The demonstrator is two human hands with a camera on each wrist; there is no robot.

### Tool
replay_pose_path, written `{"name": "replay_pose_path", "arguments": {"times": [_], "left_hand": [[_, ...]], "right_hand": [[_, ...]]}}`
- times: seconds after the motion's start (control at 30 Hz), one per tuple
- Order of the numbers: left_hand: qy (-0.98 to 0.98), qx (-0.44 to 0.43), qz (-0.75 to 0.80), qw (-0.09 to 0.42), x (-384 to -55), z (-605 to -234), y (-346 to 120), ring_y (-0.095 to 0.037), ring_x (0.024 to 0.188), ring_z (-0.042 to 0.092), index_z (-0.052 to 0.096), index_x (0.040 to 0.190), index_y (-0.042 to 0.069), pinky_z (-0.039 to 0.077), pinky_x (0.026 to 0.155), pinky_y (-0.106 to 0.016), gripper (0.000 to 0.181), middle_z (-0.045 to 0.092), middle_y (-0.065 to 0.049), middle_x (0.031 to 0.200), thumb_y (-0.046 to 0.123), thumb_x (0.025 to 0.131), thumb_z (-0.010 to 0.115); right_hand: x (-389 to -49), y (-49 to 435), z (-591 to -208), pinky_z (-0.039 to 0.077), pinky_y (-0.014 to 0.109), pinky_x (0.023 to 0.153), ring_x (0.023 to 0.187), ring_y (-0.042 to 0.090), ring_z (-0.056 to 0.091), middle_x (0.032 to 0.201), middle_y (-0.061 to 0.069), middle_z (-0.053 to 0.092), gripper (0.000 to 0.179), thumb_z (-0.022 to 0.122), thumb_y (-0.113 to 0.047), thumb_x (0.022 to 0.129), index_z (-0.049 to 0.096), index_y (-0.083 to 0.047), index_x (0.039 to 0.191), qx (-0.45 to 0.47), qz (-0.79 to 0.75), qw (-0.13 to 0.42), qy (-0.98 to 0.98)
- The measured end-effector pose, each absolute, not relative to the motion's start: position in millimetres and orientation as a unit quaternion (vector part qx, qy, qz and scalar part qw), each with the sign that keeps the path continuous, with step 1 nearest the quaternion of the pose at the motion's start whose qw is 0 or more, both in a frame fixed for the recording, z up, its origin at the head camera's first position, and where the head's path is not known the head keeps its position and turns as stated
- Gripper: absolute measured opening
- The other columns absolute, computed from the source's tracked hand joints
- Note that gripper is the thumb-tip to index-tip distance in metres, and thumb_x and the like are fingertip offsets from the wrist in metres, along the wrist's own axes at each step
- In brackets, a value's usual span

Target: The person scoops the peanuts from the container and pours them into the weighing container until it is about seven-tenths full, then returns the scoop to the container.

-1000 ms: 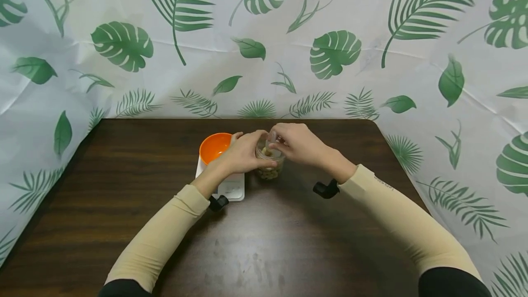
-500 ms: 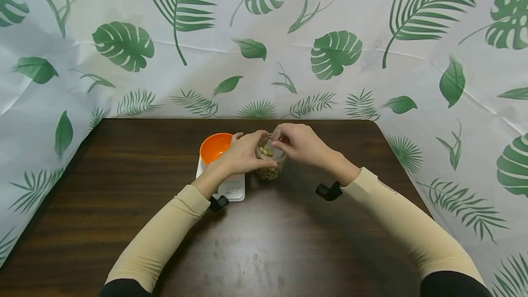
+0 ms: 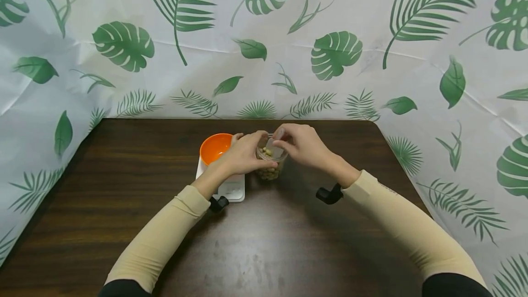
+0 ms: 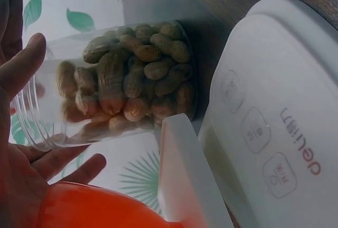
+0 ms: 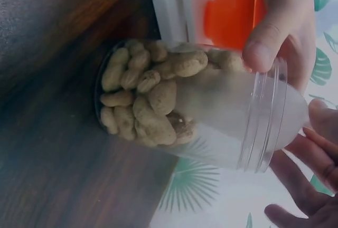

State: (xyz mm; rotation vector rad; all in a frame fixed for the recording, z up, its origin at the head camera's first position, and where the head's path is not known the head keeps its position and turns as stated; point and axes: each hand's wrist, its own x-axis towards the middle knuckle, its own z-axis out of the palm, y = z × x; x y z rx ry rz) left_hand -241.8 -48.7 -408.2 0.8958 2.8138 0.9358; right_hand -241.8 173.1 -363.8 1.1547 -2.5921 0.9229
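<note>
A clear plastic jar (image 5: 211,154) of unshelled peanuts (image 4: 137,69) stands on the table, its mouth uncovered. My left hand (image 3: 245,152) grips the jar near its rim, thumb on the near side and fingers round the far side. With thumb and fingers my right hand (image 3: 303,143) pinches the top of a translucent plastic scoop (image 5: 222,101). The scoop reaches down inside the jar, its lower end among the peanuts. Left of the jar, an orange bowl (image 3: 215,148) sits on a white kitchen scale (image 4: 264,80); my left wrist passes over the scale.
The dark wooden table (image 3: 255,242) ends at a leaf-printed backdrop (image 3: 264,72) just behind the jar. A black wrist camera (image 3: 218,203) on my left arm hangs close to the scale; another black wrist camera (image 3: 329,194) hangs below my right wrist.
My right hand has shifted slightly to the right, bringing the scoop toward the jar's right side. More peanuts show through the mouth. My left hand, the bowl and the scale stay put.
</note>
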Motion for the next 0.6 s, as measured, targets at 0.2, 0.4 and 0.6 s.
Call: {"name": "replay_pose_path", "arguments": {"times": [0.2, 0.4, 0.6], "left_hand": [[0.910, 0.287, 0.300, 0.016, -242.1, -406.3, -48.6, -0.019, 0.117, 0.058, 0.049, 0.147, 0.009, 0.022, 0.109, -0.059, 0.085, 0.064, -0.003, 0.129, 0.059, 0.085, 0.078], [0.908, 0.288, 0.303, 0.014, -241.7, -408.0, -48.5, -0.017, 0.116, 0.059, 0.049, 0.147, 0.010, 0.022, 0.109, -0.059, 0.084, 0.065, 0.000, 0.127, 0.059, 0.085, 0.078], [0.908, 0.286, 0.307, 0.016, -240.7, -409.1, -48.7, -0.018, 0.115, 0.059, 0.049, 0.146, 0.010, 0.022, 0.109, -0.059, 0.084, 0.065, -0.002, 0.127, 0.058, 0.085, 0.079]], "right_hand": [[-242.9, 174.9, -366.1, 0.057, 0.038, 0.074, 0.091, 0.016, 0.071, 0.101, 0.000, 0.072, 0.005, 0.075, -0.012, 0.096, 0.072, -0.012, 0.100, 0.389, 0.320, 0.090, -0.859], [-241.5, 172.1, -369.3, 0.055, 0.037, 0.068, 0.091, 0.013, 0.070, 0.101, -0.004, 0.071, 0.007, 0.076, -0.015, 0.096, 0.071, -0.015, 0.100, 0.409, 0.299, 0.094, -0.857], [-241.5, 180.4, -372.7, 0.055, 0.037, 0.071, 0.090, 0.013, 0.069, 0.104, -0.002, 0.072, 0.010, 0.074, -0.014, 0.097, 0.073, -0.012, 0.106, 0.350, 0.363, 0.078, -0.860]]}}
